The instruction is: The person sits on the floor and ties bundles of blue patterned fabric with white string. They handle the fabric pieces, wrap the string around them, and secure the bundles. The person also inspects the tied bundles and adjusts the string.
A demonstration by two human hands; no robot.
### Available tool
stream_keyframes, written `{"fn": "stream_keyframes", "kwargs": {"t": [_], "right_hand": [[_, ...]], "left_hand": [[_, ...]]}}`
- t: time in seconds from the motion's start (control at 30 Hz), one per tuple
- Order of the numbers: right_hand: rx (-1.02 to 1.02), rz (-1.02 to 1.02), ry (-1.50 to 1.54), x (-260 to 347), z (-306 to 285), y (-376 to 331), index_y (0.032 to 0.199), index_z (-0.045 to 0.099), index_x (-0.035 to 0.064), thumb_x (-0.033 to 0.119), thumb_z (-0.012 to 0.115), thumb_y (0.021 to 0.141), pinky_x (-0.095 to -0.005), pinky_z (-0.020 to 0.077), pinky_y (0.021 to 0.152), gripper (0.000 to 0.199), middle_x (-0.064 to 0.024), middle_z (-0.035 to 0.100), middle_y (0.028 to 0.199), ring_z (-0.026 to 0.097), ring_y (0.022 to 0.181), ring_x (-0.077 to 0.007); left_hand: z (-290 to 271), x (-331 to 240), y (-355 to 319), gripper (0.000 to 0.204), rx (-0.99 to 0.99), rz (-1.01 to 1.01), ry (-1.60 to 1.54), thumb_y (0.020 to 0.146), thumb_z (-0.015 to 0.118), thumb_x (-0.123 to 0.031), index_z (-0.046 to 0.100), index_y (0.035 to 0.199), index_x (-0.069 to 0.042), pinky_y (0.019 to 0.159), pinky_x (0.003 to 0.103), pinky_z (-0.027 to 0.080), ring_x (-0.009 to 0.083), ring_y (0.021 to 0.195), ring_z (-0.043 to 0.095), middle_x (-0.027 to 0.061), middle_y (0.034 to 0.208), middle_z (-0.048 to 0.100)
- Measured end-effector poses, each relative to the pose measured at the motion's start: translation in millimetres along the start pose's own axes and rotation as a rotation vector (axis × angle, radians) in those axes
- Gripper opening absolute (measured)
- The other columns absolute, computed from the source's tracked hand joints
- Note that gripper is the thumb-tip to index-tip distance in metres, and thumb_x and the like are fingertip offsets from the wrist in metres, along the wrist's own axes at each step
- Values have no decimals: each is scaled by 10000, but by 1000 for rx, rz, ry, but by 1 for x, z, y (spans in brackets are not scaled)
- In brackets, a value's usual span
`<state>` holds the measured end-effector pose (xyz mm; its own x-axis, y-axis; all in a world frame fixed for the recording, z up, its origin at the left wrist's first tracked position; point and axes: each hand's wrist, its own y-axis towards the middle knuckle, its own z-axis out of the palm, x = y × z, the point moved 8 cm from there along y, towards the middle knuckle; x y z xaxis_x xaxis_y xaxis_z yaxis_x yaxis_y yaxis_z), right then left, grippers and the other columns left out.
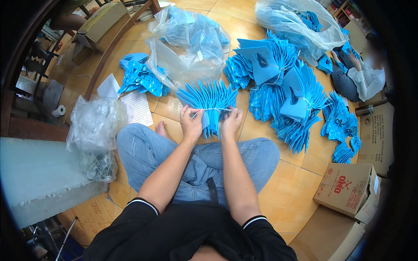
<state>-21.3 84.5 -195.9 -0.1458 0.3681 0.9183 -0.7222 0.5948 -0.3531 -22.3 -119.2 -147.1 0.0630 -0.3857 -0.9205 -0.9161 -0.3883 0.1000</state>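
A fanned bundle of blue flat cut pieces (210,96) stands on the floor just in front of my crossed legs. Around its middle runs a thin white string (213,109), which pinches the pieces together. My left hand (191,123) is closed on the string at the bundle's left side. On the right side, my right hand (230,123) pinches the other end, fingers pressed together. Just right of the bundle lies a large heap of similar blue tied bundles (300,102), some with a rounded cut-out. How the string is fastened is too small to tell.
Clear plastic bags with blue pieces (191,39) (300,26) lie at the far side. Left are more blue pieces (141,78), a printed sheet (137,107) and crumpled plastic (98,119). Cardboard boxes (344,187) stand right; another person (368,78) sits at far right.
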Motion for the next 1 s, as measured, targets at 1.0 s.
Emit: {"fn": "stream_keyframes", "kwargs": {"t": [1.0], "right_hand": [[685, 458, 415, 152, -62, -156, 1011, 512, 77, 203, 431, 1041, -307, 486, 747, 153, 13, 466, 748, 448, 622, -90]], "left_hand": [[-104, -121, -99, 73, 707, -273, -741, 995, 533, -133, 508, 991, -65, 629, 252, 558, 203, 841, 684, 108, 862, 655]]}}
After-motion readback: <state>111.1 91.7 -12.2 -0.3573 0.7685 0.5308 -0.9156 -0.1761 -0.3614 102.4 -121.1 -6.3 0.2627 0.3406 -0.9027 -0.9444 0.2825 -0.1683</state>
